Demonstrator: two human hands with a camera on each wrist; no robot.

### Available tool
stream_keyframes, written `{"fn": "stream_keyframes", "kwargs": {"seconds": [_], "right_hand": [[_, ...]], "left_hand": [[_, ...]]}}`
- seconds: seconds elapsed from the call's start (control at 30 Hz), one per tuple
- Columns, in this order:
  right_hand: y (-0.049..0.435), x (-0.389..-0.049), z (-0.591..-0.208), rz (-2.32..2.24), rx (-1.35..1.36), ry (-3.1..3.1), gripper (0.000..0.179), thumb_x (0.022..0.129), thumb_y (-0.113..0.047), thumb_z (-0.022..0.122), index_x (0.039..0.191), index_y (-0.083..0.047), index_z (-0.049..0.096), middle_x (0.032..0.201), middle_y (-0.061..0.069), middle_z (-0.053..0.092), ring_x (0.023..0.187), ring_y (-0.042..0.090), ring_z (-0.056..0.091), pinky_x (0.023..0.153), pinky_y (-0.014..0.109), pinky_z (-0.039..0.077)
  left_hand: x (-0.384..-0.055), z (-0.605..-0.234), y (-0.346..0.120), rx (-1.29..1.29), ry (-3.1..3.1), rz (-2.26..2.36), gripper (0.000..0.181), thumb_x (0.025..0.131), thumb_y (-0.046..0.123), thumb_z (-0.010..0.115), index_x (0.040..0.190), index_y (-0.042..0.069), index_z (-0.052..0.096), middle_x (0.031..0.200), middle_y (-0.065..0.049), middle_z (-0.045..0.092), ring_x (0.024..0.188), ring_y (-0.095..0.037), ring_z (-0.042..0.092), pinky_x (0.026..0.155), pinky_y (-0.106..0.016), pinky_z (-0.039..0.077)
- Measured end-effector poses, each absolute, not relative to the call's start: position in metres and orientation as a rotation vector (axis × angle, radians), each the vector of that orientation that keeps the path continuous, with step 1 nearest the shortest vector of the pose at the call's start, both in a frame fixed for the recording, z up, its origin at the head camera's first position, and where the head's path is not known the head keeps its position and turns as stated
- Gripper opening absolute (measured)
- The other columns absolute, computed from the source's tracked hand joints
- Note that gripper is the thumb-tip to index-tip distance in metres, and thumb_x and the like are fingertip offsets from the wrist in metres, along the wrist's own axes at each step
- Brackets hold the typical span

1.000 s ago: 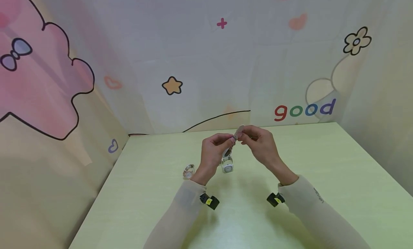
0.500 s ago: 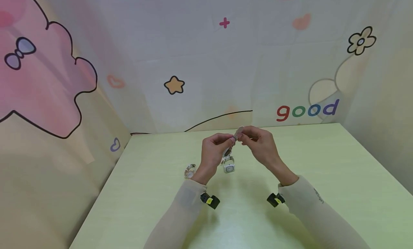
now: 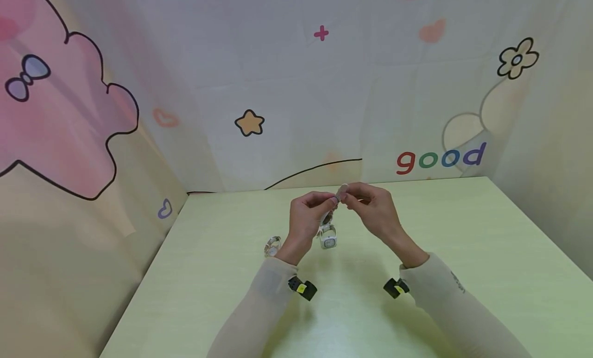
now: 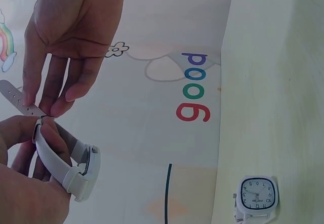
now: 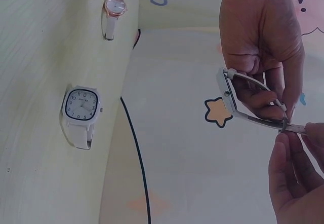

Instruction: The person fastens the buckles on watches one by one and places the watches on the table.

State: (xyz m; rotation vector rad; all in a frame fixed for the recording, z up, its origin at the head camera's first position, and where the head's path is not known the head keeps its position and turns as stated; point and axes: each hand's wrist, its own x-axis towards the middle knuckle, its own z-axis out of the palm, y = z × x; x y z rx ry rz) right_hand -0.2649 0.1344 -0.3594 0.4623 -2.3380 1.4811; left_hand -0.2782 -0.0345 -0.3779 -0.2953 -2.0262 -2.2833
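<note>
A wristwatch with a white strap (image 4: 49,153) is held up above the far part of the table, its case (image 5: 227,93) hanging below the fingers. My left hand (image 3: 303,220) pinches the strap by the buckle (image 5: 283,126). With thumb and fingers, my right hand (image 3: 376,207) grips the holed free end of the strap (image 4: 15,96), which passes through the buckle, so the strap forms a loop. The watch's dial faces away from view.
On the table (image 3: 370,317) stands a white square-faced watch (image 5: 81,105), below the hands. Further left is a rose-gold round watch (image 5: 115,6), close to the left wrist in the head view. A printed curtain (image 3: 296,90) hangs behind the table's back edge.
The right fingers have lowered very slightly, and the strap end between them sits a little lower. Both hands keep their hold on the watch; the head view has shifted slightly.
</note>
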Motion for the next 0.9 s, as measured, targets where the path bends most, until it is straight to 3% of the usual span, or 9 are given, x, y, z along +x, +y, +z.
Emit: {"fn": "stream_keyframes", "kwargs": {"seconds": [0.57,0.9], "right_hand": [[0.1345,-0.2637,-0.3597,1.452,0.436,-2.348,0.021,0.096,-0.018,0.065,0.112,-0.007,0.072,0.105,0.014,0.074,0.088,0.027,0.07,0.072,0.015,0.054],[0.1344,-0.2634,-0.3598,1.466,0.432,-2.374,0.024,0.095,-0.02,0.066,0.112,-0.005,0.071,0.113,0.014,0.072,0.098,0.027,0.07,0.079,0.018,0.056]], "left_hand": [[-0.2768,-0.3765,-0.0334,-0.272,-2.033,-2.294,0.017,0.086,0.016,0.077,0.1,0.006,0.076,0.088,-0.002,0.075,0.072,-0.013,0.065,0.065,-0.025,0.053],[-0.2753,-0.3743,-0.0339,-0.263,-2.051,-2.291,0.015,0.087,0.016,0.075,0.099,0.007,0.076,0.084,0.001,0.073,0.069,-0.012,0.063,0.062,-0.025,0.051]]}}
